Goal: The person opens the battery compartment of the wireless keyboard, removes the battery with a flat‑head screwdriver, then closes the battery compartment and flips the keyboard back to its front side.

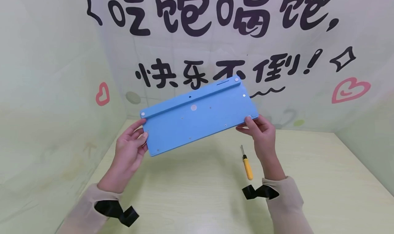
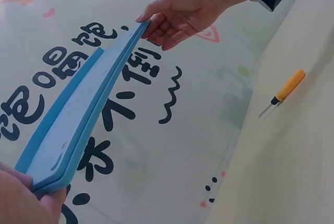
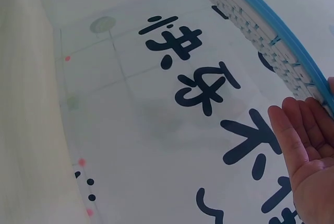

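Observation:
A blue keyboard point(image 1: 200, 116) is held up above the table, its underside facing the head camera and its right end tilted higher. White keys point(image 3: 261, 33) show on its far side in the right wrist view. My left hand point(image 1: 130, 147) grips the left end, thumb on the near face. At the lower right corner, my right hand point(image 1: 264, 133) pinches the edge, its thumb on the underside and the fingers behind. The underside carries a raised bar along the top, small screw holes and pale round pads. Below my right hand, a screwdriver point(image 1: 247, 167) with a yellow handle lies on the table.
The pale wooden table point(image 1: 184, 200) meets a light cloth backdrop point(image 1: 191, 49) printed with large black characters and pink hearts. Similar pale panels point(image 1: 52, 107) stand at the left and right. Black straps point(image 1: 114, 210) sit round both sleeved wrists.

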